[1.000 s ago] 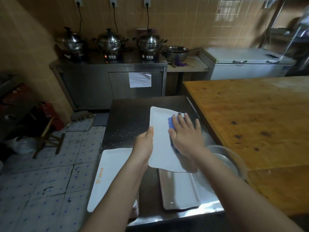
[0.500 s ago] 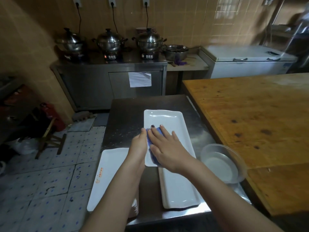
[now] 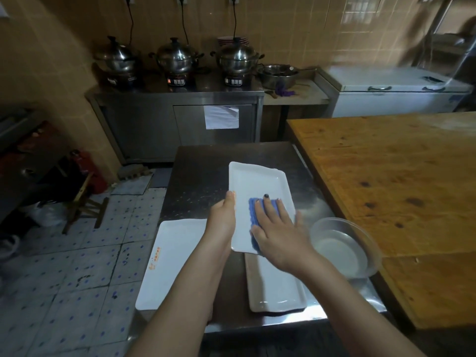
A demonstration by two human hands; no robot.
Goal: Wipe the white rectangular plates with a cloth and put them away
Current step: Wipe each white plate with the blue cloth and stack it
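Just left of the clear round plastic bowl (image 3: 345,246) we are mid-wipe: our left hand (image 3: 222,217) clamps the rim of the glossy white rectangular plate (image 3: 257,181), our right hand (image 3: 279,233) presses the small blue cloth (image 3: 253,207) onto it with straight fingers, and stowing it comes next, we judge.

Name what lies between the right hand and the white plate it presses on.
A blue cloth, flat under the right hand on the plate; head view.

The plate (image 3: 257,181) I gripped looked smooth, glossy white. The cloth (image 3: 253,211) on it was soft, matt blue fabric. The table (image 3: 201,176) beneath was dull, speckled steel. To the right lay a worn, stained wooden top (image 3: 386,176), and near it a clear, shiny bowl (image 3: 371,251).
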